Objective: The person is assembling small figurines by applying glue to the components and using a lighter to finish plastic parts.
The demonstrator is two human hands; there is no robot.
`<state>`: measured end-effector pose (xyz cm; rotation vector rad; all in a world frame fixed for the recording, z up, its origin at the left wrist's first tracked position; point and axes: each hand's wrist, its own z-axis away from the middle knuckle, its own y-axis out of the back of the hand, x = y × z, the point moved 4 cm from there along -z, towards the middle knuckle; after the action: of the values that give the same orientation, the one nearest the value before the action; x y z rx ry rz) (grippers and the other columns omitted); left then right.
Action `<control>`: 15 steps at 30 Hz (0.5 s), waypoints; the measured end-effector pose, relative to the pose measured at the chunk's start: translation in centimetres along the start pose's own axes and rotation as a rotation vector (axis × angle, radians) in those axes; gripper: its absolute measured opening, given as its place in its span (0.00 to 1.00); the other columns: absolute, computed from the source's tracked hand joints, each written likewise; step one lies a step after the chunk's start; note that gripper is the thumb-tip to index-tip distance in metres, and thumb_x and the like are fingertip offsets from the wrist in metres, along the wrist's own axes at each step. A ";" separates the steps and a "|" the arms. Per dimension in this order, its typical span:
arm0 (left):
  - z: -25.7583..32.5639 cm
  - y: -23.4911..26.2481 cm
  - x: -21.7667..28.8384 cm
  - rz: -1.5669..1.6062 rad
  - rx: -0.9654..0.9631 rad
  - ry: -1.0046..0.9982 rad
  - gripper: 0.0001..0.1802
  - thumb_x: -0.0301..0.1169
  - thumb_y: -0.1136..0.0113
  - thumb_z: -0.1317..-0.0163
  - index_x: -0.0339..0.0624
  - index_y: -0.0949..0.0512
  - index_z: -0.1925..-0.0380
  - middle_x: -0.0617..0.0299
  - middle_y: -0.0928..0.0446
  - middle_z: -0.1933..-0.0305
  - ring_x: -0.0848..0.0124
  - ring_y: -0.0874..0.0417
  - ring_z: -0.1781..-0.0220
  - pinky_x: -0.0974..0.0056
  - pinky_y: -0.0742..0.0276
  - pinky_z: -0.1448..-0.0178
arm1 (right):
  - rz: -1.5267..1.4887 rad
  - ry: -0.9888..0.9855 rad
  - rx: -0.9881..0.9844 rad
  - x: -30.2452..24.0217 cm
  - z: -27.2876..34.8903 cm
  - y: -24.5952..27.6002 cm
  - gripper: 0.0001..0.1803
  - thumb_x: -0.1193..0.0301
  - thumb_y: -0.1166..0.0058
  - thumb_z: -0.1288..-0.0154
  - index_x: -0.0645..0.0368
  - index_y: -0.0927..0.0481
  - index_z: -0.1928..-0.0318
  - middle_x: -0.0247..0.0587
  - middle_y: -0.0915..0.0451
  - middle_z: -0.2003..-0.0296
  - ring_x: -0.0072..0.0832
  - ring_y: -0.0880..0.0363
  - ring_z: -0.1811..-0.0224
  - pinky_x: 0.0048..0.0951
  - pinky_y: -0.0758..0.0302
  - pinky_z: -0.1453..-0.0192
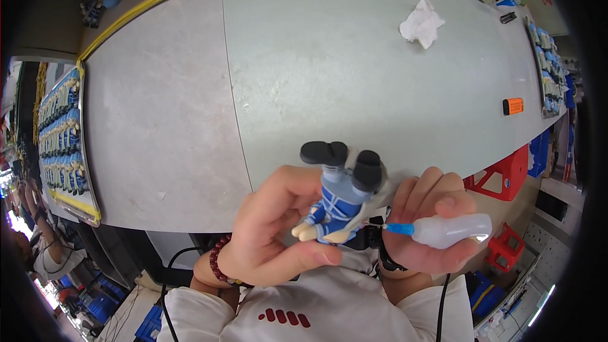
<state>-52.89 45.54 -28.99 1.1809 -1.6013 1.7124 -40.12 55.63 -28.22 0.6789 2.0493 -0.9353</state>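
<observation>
My left hand (pixel 269 225) is closed round a small figurine (pixel 342 209) in blue clothes, tipped so that its black shoes point up and away from me. Between the fingers and thumb of my right hand (pixel 421 199) lies a squeeze bottle (pixel 449 231), whitish and translucent, with a blue needle tip. The thin needle points left at the figurine's lower right side. Whether it touches the figurine I cannot tell. Both hands are above the near edge of the table (pixel 329 57). The figurine's head is mostly hidden.
Trays of similar blue figurines stand at the left (pixel 63 133) and far right (pixel 549 66). A crumpled white tissue (pixel 422 23) and a small orange-and-black box (pixel 513 106) lie on the table. Red stools (pixel 506 174) stand at the right. Another person (pixel 54 247) is at far left.
</observation>
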 end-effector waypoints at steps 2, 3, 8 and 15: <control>-0.3 0.0 0.1 0.047 -0.026 -0.038 0.26 0.27 0.41 0.45 0.29 0.41 0.51 0.51 0.29 0.55 0.72 0.26 0.54 0.69 0.33 0.49 | 0.043 -0.047 -0.026 -0.1 -0.3 -0.2 0.25 0.49 0.61 0.37 0.62 0.29 0.62 0.33 0.37 0.75 0.20 0.41 0.77 0.19 0.41 0.81; -0.3 -0.1 0.2 0.047 -0.032 -0.044 0.26 0.27 0.41 0.45 0.29 0.41 0.51 0.51 0.29 0.55 0.72 0.26 0.54 0.69 0.33 0.49 | 0.045 -0.040 -0.029 -0.2 -0.3 -0.2 0.25 0.49 0.61 0.37 0.62 0.29 0.62 0.33 0.37 0.75 0.20 0.41 0.77 0.19 0.41 0.81; -0.3 0.0 0.1 0.056 -0.008 0.022 0.25 0.28 0.43 0.43 0.29 0.42 0.50 0.50 0.28 0.55 0.68 0.25 0.52 0.65 0.32 0.49 | 0.054 -0.021 -0.007 -0.3 -0.4 0.1 0.25 0.50 0.61 0.37 0.62 0.29 0.63 0.34 0.36 0.75 0.20 0.41 0.77 0.19 0.41 0.82; -0.2 0.0 0.3 0.127 0.033 -0.001 0.23 0.28 0.44 0.43 0.32 0.41 0.52 0.51 0.29 0.56 0.66 0.25 0.53 0.64 0.31 0.50 | 0.077 -0.025 0.074 -0.7 -1.2 0.6 0.25 0.51 0.60 0.38 0.64 0.29 0.62 0.34 0.36 0.76 0.20 0.40 0.77 0.20 0.40 0.82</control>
<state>-53.05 45.65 -28.73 1.1169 -1.6872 1.8237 -39.85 56.84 -27.32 0.7756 1.9608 -0.9738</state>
